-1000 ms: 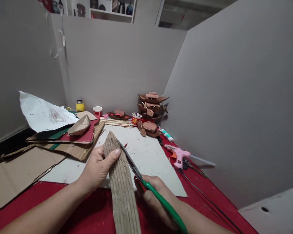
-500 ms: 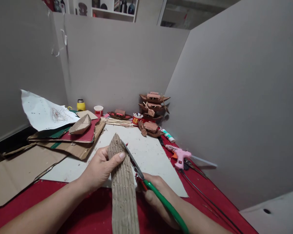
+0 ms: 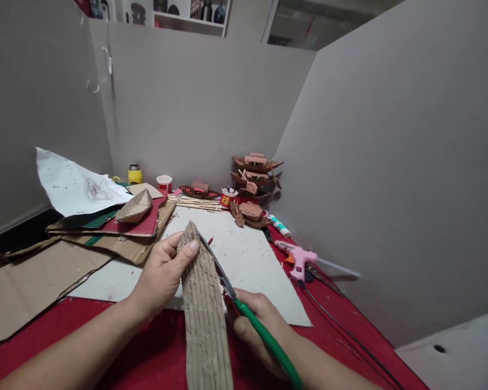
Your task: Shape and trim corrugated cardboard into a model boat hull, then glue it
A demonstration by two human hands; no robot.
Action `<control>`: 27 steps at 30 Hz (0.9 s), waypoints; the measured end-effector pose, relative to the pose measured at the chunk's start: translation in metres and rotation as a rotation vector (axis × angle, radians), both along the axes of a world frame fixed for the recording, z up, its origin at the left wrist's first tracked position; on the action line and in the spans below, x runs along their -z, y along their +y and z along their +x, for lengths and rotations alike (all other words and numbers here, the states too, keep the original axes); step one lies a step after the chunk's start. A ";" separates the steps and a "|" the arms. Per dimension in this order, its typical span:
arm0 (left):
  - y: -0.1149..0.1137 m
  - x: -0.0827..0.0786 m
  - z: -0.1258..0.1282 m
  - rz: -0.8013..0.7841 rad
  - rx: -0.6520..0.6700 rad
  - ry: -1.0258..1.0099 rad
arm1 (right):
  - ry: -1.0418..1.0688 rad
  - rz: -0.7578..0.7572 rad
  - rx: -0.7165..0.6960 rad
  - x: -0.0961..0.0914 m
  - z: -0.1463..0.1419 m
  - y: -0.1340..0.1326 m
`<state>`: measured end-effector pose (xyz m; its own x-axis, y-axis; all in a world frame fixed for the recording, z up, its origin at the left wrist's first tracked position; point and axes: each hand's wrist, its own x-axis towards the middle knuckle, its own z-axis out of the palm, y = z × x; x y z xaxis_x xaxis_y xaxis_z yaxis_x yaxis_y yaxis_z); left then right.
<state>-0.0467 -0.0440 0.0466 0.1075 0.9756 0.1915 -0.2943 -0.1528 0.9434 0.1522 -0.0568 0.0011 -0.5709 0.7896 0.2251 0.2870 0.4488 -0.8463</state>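
A long strip of corrugated cardboard [image 3: 205,319] with a pointed tip runs up the middle of the view, its ridged face towards me. My left hand [image 3: 165,271] grips it near the tip, thumb pressed on the ridges. Green-handled scissors [image 3: 260,330] are in my right hand [image 3: 264,319], which is closed around the handles. Their dark blades lie along the strip's right edge and point up to the tip. How far apart the blades stand is hard to make out, as the strip partly covers them.
Cardboard sheets [image 3: 44,281] are stacked at left, with a small cardboard boat [image 3: 135,207] on top. Finished model boats [image 3: 250,214] stand at the back right. A pink glue gun [image 3: 299,259] with a cable lies at right. Wooden sticks [image 3: 195,202] lie behind the white board [image 3: 252,244].
The strip's tip and the scissors have shifted slightly left. My left thumb sits a little higher, closer to the tip.
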 end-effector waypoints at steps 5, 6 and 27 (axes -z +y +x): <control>-0.002 0.003 0.002 -0.039 0.054 0.033 | -0.058 0.053 0.008 0.000 0.001 0.001; -0.002 0.004 0.003 -0.041 0.062 0.031 | -0.057 0.051 0.006 0.000 0.001 0.000; -0.007 0.006 0.010 -0.099 0.182 0.023 | 0.044 -0.045 -0.023 -0.009 -0.006 -0.004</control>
